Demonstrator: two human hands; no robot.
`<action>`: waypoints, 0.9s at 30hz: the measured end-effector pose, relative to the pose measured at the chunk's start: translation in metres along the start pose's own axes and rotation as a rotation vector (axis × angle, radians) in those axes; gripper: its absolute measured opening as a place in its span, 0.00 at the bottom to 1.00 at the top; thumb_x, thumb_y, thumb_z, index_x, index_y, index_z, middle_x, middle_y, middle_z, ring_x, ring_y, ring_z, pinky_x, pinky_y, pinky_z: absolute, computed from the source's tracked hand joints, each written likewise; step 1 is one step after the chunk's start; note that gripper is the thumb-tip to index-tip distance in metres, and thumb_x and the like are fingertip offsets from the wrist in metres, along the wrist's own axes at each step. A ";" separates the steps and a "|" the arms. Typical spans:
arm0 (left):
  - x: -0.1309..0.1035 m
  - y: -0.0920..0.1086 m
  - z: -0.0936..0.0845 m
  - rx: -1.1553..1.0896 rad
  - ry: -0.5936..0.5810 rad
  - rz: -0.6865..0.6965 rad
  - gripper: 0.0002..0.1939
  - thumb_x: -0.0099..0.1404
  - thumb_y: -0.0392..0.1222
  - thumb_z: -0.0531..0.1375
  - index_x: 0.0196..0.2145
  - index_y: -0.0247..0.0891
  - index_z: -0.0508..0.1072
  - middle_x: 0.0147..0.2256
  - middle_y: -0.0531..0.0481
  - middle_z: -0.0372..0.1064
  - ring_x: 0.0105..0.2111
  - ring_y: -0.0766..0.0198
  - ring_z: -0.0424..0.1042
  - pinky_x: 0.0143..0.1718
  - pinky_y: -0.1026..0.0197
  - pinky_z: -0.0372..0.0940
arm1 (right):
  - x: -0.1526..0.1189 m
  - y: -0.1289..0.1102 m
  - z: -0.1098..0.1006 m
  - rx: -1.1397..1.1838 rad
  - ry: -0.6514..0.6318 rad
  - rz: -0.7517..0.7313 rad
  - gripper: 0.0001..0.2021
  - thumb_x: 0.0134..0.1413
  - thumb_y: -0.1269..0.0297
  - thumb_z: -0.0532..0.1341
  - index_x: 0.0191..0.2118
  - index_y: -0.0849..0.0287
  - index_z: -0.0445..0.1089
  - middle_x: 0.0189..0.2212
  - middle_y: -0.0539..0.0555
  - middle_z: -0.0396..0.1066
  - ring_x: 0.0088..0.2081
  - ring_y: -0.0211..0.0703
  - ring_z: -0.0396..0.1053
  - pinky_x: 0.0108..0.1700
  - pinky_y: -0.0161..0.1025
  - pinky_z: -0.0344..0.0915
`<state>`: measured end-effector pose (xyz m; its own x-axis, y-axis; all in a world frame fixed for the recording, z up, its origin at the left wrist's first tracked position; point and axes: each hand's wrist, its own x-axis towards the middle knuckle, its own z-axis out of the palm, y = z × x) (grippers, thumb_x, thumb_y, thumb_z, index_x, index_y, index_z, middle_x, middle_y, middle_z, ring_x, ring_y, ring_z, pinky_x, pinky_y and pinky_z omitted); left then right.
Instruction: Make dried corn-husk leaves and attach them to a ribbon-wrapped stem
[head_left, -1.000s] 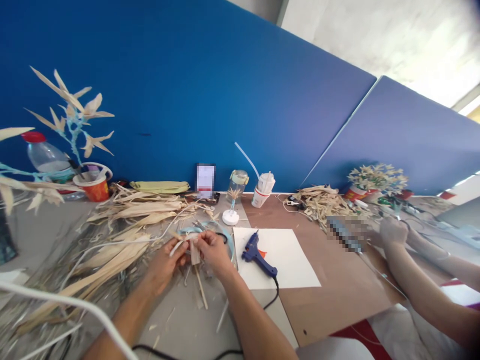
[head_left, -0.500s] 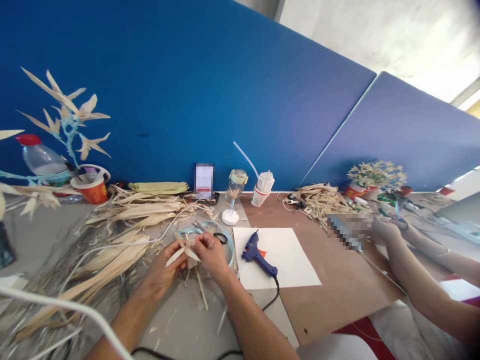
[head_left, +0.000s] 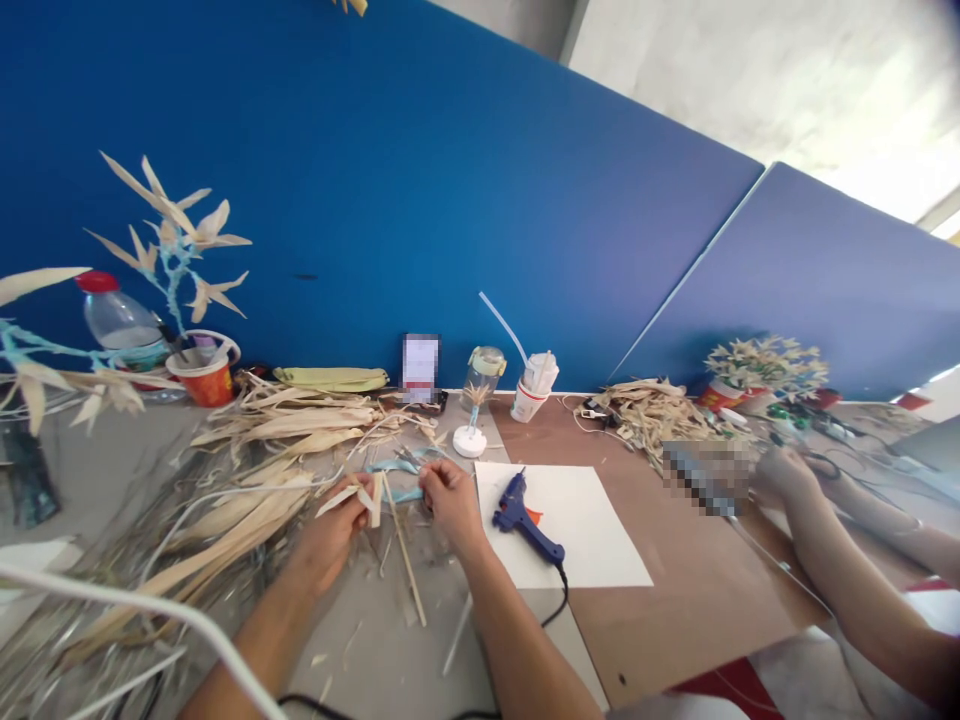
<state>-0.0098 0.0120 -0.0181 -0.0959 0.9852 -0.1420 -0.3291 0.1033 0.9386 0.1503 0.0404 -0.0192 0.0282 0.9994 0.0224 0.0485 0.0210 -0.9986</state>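
At eleven o'clock, a yellow tip (head_left: 354,6) is cut off; at four, a grey device (head_left: 699,482) is partly masked by pixelation.

On the flat grey-and-brown bench (head_left: 360,645), the blue pistol-shaped plastic glue gun (head_left: 527,520) lies on the rectangular white paper sheet (head_left: 600,550). Behind the sheet, round white stand (head_left: 469,443); behind that, clear cylindrical jar (head_left: 489,364), dark rectangular phone (head_left: 421,368) to its left, white-and-red paper cup (head_left: 527,403) right. Behind them all, tall blue flat panel (head_left: 375,200)!
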 end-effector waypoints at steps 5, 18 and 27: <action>0.008 -0.002 -0.011 -0.023 0.043 0.054 0.12 0.46 0.46 0.68 0.27 0.39 0.73 0.21 0.58 0.62 0.21 0.69 0.58 0.22 0.66 0.54 | 0.007 -0.004 -0.025 -0.783 0.152 -0.219 0.09 0.54 0.70 0.55 0.31 0.59 0.73 0.34 0.57 0.73 0.40 0.46 0.67 0.44 0.38 0.58; 0.005 0.004 -0.004 -0.022 0.038 0.063 0.15 0.43 0.45 0.70 0.26 0.37 0.72 0.20 0.58 0.62 0.20 0.72 0.56 0.21 0.68 0.52 | -0.003 0.000 -0.017 -1.256 -0.014 -0.121 0.10 0.51 0.69 0.59 0.41 0.61 0.72 0.40 0.63 0.73 0.46 0.56 0.66 0.44 0.46 0.54; 0.002 0.007 0.001 -0.014 0.059 0.045 0.17 0.40 0.47 0.72 0.25 0.38 0.71 0.22 0.58 0.64 0.22 0.69 0.60 0.24 0.66 0.56 | 0.011 -0.005 -0.028 -0.245 -0.014 0.135 0.12 0.46 0.66 0.61 0.40 0.59 0.71 0.26 0.50 0.72 0.30 0.42 0.67 0.35 0.37 0.57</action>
<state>-0.0118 0.0148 -0.0119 -0.1662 0.9790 -0.1183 -0.3365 0.0565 0.9400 0.1784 0.0508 -0.0131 0.0370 0.9930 -0.1126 0.2850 -0.1185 -0.9512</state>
